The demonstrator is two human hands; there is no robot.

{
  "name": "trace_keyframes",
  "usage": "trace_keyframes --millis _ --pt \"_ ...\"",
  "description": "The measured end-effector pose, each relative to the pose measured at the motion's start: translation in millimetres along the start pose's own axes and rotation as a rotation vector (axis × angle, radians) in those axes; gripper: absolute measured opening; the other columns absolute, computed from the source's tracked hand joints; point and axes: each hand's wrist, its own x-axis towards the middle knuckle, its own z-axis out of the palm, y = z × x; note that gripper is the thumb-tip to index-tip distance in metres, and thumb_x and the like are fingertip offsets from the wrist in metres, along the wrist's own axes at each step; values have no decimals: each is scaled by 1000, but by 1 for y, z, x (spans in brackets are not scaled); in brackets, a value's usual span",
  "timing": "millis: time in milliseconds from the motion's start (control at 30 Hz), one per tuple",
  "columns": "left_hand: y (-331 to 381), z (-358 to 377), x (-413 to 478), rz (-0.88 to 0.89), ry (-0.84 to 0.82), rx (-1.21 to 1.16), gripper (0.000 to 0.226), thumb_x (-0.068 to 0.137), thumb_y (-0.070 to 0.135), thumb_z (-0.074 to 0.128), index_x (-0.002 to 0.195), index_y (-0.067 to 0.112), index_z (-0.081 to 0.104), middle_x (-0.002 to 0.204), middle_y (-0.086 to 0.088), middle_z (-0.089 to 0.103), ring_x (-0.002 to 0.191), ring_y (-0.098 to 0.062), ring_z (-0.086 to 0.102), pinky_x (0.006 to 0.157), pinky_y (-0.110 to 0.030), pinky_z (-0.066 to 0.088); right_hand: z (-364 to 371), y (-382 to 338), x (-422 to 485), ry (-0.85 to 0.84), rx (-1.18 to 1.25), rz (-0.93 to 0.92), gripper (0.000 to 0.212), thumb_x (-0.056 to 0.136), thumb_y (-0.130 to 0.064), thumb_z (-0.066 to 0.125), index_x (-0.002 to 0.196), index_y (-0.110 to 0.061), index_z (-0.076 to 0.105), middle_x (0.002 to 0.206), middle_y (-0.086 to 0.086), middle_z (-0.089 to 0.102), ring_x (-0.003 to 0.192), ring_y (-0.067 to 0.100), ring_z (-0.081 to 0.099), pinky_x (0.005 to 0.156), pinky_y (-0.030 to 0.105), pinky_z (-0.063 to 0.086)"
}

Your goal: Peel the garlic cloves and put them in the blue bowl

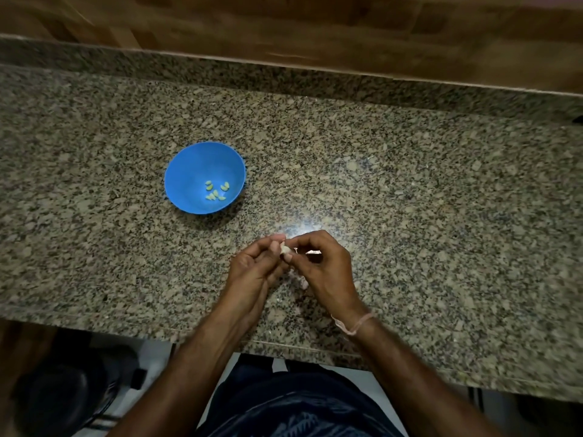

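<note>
granite counter (410,184): garlic clove (285,249) pinched between both hands' fingers (277,238).

text: none legible | labels: none | numbers: none

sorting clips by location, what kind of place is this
Probably a home kitchen: a speckled granite counter backed by wood panelling, a blue bowl of peeled garlic cloves, and the left hand and right hand pinching another clove.
</note>
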Motion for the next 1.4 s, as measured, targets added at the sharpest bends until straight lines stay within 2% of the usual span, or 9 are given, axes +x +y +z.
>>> trace_keyframes --millis 200,433,667,800,867,967,1067,1300,1400 --pt "-6 2 3 -35 -6 -14 31 89 13 66 119 6 68 117 -17 75 112 -27 72 96 -30 59 -2 -3 -3 3 -32 -32 13 88 -6 81 98 -13 75 97 -5 73 90 13 70 80 28 60" --pt "-7 -3 5 -26 38 40 31 86 19 68 116 10 71 112 -10 78 100 -15 74 89 -26 58 -8 0 2 -65 -138 -68 15 92 -11 79 107 -12 80 101 -6 77 93 5 73 83 28 63" --pt "-14 -10 8 -43 71 72 26 89 20 66 113 10 71 115 -10 77 104 -17 73 87 -26 59 -9 6 7 -97 -113 9 11 95 -15 77 105 -11 81 96 -5 79 87 8 75 78 26 62" --pt "-15 -7 13 -32 72 24 28 88 21 65 112 8 71 111 -9 77 98 -16 73 89 -27 60 -2 14 5 -50 -182 -42 24 95 1 68 109 -16 77 110 -6 71 93 9 70 78 22 57" --pt "-14 -6 17 -32 83 14 27 87 21 66 110 9 73 109 -9 77 98 -17 73 91 -30 59 0 17 3 -28 -210 -41 23 96 -5 71 114 -18 75 115 -7 65 95 7 68 79 20 57" --pt "-15 -8 21 -37 91 31 27 87 22 67 111 11 74 115 -11 76 103 -19 73 93 -31 59 0 17 5 -29 -216 -51 14 95 -17 77 108 -17 77 108 -7 68 94 7 68 80 26 60" --pt "-19 -9 21 -56 107 65 25 92 19 66 114 11 74 116 -10 77 100 -17 74 82 -27 61 -2 15 6 -57 -210 -42 13 94 -17 78 107 -14 80 99 -7 75 91 7 72 81 34 62" --pt "-24 -17 20 -25 150 213 18 98 5 64 111 10 76 107 -13 78 89 -19 71 84 -30 60 -7 12 5 -177 -297 -70 11 96 -14 75 106 -12 80 91 -2 79 80 7 75 75 30 64" --pt "-26 -16 19 -15 164 234 18 98 3 64 109 8 76 107 -10 79 95 -19 75 79 -26 60 -5 13 5 -205 -398 -121 11 97 -17 73 105 -12 79 89 -1 78 77 8 72 72 25 61"
